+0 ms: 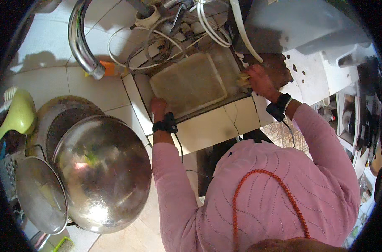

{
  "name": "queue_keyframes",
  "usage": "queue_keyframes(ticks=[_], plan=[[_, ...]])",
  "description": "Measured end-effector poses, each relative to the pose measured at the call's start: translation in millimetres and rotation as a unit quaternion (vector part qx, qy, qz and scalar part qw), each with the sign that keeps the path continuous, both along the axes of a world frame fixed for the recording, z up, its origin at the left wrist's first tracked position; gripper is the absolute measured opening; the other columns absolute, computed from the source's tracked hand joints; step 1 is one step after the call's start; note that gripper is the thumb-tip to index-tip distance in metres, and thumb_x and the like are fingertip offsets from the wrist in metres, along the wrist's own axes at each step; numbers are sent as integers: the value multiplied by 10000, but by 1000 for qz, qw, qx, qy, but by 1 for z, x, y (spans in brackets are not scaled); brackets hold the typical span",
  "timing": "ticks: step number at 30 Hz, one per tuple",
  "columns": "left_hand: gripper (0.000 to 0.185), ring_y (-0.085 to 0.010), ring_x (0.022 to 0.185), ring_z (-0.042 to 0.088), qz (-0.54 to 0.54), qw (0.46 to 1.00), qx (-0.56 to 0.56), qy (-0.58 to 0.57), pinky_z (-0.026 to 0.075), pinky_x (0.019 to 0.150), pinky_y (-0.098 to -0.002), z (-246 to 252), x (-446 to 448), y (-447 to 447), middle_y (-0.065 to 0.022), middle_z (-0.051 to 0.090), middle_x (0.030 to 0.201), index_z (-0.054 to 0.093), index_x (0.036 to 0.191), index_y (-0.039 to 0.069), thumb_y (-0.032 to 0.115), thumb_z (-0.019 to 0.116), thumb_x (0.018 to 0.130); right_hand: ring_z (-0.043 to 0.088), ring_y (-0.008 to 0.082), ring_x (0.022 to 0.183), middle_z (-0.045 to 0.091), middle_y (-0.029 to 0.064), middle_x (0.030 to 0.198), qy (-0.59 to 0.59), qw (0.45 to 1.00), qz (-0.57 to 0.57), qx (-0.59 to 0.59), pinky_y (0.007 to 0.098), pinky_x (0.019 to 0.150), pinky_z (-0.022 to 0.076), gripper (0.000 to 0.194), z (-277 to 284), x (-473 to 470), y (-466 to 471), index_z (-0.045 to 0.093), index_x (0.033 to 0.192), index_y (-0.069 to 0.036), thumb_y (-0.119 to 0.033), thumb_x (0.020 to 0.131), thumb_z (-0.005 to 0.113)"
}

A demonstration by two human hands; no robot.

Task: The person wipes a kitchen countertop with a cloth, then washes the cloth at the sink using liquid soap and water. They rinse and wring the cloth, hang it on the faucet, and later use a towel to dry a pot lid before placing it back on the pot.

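A shallow rectangular plastic tray (188, 85) lies tilted in a tiled basin (206, 116). My left hand (159, 108) is at the tray's lower left edge; its fingers are blurred and partly hidden, so its grip cannot be made out. At the basin's right rim, my right hand (259, 78) is closed around a yellowish sponge or scrubber (244, 80), slightly blurred. Brown wet dirt (280, 71) spreads on the white tiles beside that hand. Both wrists wear black straps with cables.
Looped white hoses (210, 28) and a chrome curved spout (80, 41) are at the top. A large metal bowl (103, 176), a round strainer (41, 195) and a green ladle (22, 111) stand at left. A grey container (307, 25) is at upper right.
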State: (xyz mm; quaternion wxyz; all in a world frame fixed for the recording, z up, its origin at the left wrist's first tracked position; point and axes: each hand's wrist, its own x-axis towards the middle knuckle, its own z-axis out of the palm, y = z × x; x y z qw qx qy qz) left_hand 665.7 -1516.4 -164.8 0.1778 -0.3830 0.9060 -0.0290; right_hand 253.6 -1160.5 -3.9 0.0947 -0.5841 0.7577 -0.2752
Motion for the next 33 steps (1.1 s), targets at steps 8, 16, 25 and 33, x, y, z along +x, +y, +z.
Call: queue_keyframes(ticks=[8, 16, 25, 33], plan=[[318, -366, 776, 655, -62, 987, -59, 133, 515, 699, -460, 57, -11, 30, -227, 658, 822, 663, 816, -5, 276, 531, 885, 499, 340, 1027, 490, 144, 1058, 95, 990, 40, -94, 405, 907, 440, 320, -2, -2, 0, 561, 1070, -44, -15, 752, 569], [355, -445, 804, 605, 281, 894, 192, 291, 475, 718, -478, 172, -70, 76, -277, 636, 827, 598, 880, -56, 297, 562, 880, 487, 347, 1030, 492, 141, 1072, 10, 999, 24, -48, 421, 921, 438, 320, -1, -2, 0, 549, 1095, -39, -44, 777, 588], [288, -395, 803, 639, -34, 993, 40, 103, 510, 668, -467, 99, -32, 29, -220, 653, 839, 601, 866, -11, 273, 556, 877, 494, 357, 1007, 494, 153, 1047, 31, 998, 14, -45, 431, 875, 459, 325, -4, -2, -1, 543, 1084, -38, -43, 762, 585], [163, -312, 838, 666, -190, 981, -39, -7, 549, 652, -429, 42, -10, 10, -179, 652, 834, 668, 843, 52, 190, 587, 810, 471, 353, 1073, 492, 149, 1096, 31, 999, 11, 13, 427, 928, 449, 353, -4, -2, -1, 527, 1126, -39, -67, 777, 578]])
